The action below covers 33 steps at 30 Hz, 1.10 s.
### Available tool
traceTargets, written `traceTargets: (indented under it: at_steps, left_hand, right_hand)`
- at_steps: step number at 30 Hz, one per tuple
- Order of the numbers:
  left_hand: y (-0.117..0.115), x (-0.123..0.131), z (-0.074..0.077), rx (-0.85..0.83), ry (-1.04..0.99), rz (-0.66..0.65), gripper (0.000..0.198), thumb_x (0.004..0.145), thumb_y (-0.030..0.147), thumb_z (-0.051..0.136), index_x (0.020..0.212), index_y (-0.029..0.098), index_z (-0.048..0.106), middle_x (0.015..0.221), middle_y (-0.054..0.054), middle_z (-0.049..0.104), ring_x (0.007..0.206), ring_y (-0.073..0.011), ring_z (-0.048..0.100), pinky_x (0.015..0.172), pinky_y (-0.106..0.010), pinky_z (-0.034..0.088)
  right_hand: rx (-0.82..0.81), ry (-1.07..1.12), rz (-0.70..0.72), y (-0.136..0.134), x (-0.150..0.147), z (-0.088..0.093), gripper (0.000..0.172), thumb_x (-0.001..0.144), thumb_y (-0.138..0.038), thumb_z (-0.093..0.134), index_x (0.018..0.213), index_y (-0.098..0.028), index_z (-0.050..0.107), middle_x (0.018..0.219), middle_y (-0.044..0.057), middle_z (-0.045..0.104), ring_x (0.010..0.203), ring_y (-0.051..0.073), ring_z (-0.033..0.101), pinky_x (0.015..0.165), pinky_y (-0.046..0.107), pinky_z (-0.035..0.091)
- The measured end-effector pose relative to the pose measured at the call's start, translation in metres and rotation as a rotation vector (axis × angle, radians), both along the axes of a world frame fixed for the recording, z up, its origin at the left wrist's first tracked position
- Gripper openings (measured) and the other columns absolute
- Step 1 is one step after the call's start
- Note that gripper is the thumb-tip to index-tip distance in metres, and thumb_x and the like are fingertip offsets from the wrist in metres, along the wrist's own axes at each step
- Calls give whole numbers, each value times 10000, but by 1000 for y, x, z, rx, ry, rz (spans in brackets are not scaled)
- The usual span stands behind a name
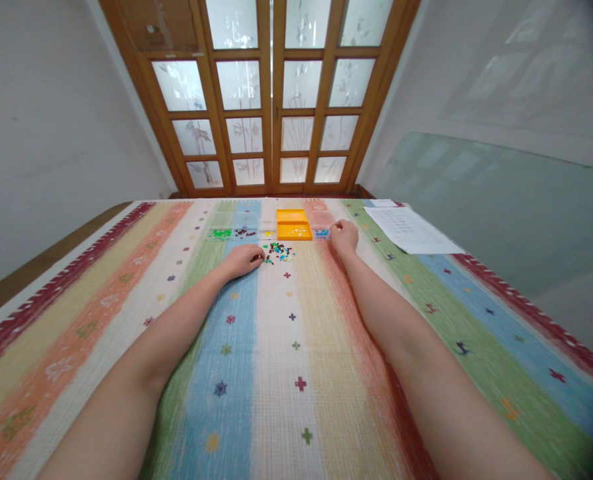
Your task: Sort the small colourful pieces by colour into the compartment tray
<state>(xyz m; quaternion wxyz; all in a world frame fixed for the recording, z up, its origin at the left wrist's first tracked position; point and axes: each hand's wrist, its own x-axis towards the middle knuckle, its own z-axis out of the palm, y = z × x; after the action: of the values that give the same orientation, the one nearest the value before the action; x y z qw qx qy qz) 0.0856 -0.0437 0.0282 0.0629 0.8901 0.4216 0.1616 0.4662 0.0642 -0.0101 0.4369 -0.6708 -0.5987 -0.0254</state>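
– Left forearm and right forearm are stretched across the striped tablecloth toward the open orange box. Where are the loose pieces?
– The mixed-colour pile is spread just in front of that box. At its edge, left of the box, the left hand is rested with fingers bent; whether anything is pinched cannot be told.
– And the right hand?
– Curled, just beside the blue pieces in clear plastic right of the box. Whether a piece is gripped cannot be told.
– What could go wrong?
– Pieces could be scattered if brushed by the left fingers. Blue ones could be spilled if their container is nudged by the right knuckles. Colours could be muddled, since green pieces and dark brown pieces are set side by side, left of the box.
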Motion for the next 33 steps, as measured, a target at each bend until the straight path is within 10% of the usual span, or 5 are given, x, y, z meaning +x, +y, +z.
traceTargets:
  at_steps: [16, 22, 33]
  left_hand:
    - [6, -7, -5, -26, -187, 112, 196, 941, 304, 588, 998, 199, 744, 962, -56, 735, 844, -211, 641, 799, -340, 491]
    - [5, -6, -3, -45, -149, -104, 166, 915, 266, 614, 970, 224, 765, 1016, -61, 719, 1004, -233, 654, 949, -368, 498]
    - [3, -2, -1, -101, -195, -124, 191, 871, 248, 647, 1033, 225, 744, 1040, -52, 717, 999, -221, 654, 957, -363, 511]
  right_hand:
    - [91, -119, 247, -16, -29, 12, 216, 916, -250, 521, 917, -200, 731, 1034, 144, 743, 1008, 318, 614, 928, 436, 474]
    - [75, -104, 289, -16, -31, 11, 192, 918, -256, 533, 936, -219, 721, 1082, 126, 749, 1029, 312, 620, 953, 441, 477]
    - [44, -92, 289, -27, -38, 19, 184, 911, -276, 521, 872, -214, 689, 1006, 131, 733, 995, 302, 605, 931, 423, 483]
